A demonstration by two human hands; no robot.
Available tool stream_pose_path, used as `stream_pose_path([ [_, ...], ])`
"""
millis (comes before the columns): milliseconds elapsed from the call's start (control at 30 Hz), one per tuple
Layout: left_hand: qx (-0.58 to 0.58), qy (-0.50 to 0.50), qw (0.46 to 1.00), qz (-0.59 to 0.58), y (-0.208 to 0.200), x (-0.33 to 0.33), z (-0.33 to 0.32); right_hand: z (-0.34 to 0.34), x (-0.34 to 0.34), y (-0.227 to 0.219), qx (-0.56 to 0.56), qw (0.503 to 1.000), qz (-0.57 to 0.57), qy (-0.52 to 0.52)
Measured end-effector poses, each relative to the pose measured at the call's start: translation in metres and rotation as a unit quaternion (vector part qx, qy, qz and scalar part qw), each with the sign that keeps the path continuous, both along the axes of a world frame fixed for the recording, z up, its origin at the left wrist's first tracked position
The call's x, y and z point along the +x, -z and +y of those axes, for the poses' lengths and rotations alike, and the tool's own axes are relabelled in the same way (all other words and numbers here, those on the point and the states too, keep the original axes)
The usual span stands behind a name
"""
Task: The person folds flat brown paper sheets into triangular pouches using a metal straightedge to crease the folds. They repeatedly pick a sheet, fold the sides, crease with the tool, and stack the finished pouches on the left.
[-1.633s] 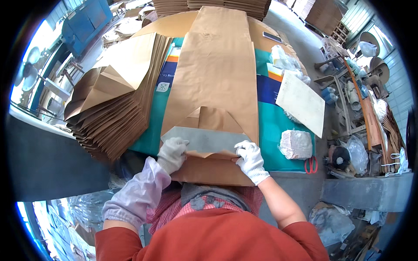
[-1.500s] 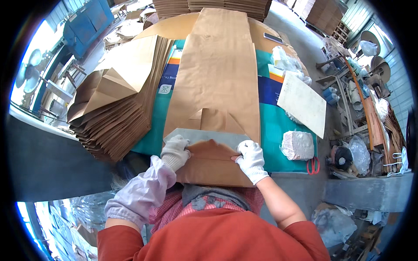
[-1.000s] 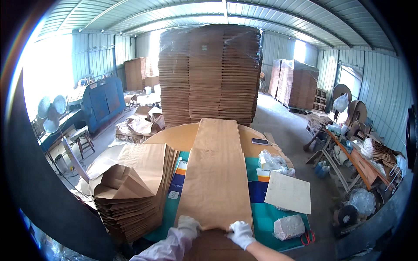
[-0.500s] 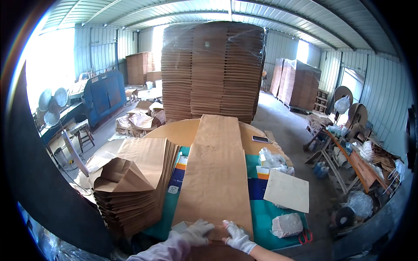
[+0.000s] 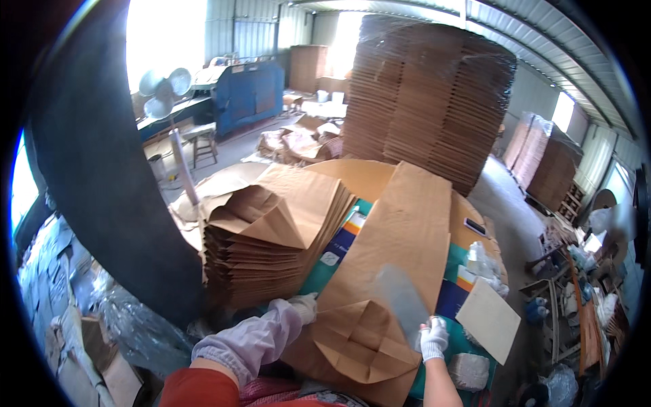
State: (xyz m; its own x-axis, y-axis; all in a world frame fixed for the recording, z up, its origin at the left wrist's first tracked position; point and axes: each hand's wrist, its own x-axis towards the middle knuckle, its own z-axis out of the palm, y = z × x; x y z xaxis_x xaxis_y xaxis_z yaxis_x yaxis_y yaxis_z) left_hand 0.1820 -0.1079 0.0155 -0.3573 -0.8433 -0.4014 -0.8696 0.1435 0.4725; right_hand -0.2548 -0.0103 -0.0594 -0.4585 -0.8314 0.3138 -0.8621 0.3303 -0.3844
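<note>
A long brown paper bag [image 5: 400, 224] lies lengthwise before me, its near end spread into a folded, diamond-like bottom [image 5: 366, 339]. My right hand [image 5: 434, 337], in a white glove with fingertips showing, is closed on one end of a flat, greyish, see-through plate [image 5: 401, 298]. The plate is smeared by motion and slants over the bag's right side. At the bag's left edge is my gloved left hand [image 5: 303, 308]; its fingers are too hidden and blurred to tell their grip. A thick stack of folded paper bags [image 5: 254, 271] stands just left of it.
Right of the bag lie a pale square board [image 5: 488, 319], a whitish wrapped block [image 5: 469, 371], crumpled clear plastic [image 5: 485, 261] and a phone [image 5: 475, 227]. A tall wrapped stack of brown sheets [image 5: 427, 95] rises behind the table. A standing fan [image 5: 163, 91] is at far left.
My view has swung left. The bag's near end, flat under both hands before, is now opened into folds. My right hand has moved right and now holds the plate; my left hand is at the edge.
</note>
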Motion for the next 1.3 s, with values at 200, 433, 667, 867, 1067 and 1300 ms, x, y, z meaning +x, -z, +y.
stream_pose_path([
  [200, 0.077, -0.212, 0.961, 0.157, -0.018, 0.032, 0.015, 0.077, 0.096, -0.081, 0.329, 0.941, -0.028, -0.077],
  [433, -0.486, -0.107, 0.867, -0.008, -0.209, 0.086, -0.076, -0.043, 0.165, -0.117, 0.081, 0.915, -0.326, -0.222],
  [667, -0.423, -0.238, 0.873, -0.047, -0.22, 0.304, -0.207, -0.224, 0.333, -0.195, 0.058, 0.903, -0.237, -0.353],
  [867, -0.212, -0.349, 0.905, -0.119, -0.078, 0.381, -0.171, -0.187, 0.393, -0.141, 0.202, 0.89, -0.013, -0.409],
  [1067, -0.291, -0.432, 0.853, 0.028, -0.079, 0.367, -0.131, -0.108, 0.332, -0.11, -0.077, 0.879, -0.07, -0.466],
  [1300, -0.484, -0.253, 0.756, 0.362, -0.153, 0.253, 0.009, 0.034, 0.182, -0.069, 0.182, 0.93, 0.076, -0.309],
])
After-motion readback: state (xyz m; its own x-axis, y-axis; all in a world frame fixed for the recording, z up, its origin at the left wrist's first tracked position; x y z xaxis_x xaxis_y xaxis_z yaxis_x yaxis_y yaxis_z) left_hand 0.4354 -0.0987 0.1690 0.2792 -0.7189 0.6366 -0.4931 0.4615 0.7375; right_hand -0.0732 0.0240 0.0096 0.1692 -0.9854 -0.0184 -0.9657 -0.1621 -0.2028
